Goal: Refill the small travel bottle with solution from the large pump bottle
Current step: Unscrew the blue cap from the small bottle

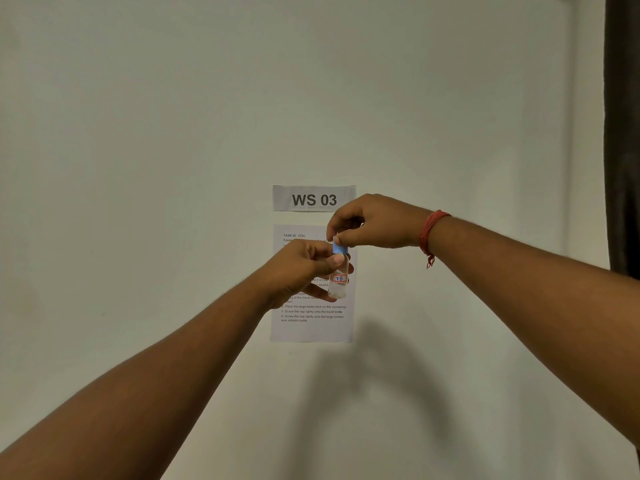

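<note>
Both arms are raised in front of a pale wall. My left hand (pixel 304 270) grips a small clear travel bottle (pixel 337 284) upright, its thumb across the upper body. The bottle carries a small label reading "7B". A blue cap (pixel 340 248) sits on the bottle's top, and my right hand (pixel 372 221) pinches it from above with fingertips and thumb. A red thread band circles my right wrist. The large pump bottle is not in view.
A "WS 03" sign (pixel 313 199) and a printed task sheet (pixel 311 320) are taped to the wall behind my hands. A dark curtain or door edge (pixel 623 133) runs down the far right. No table or counter shows.
</note>
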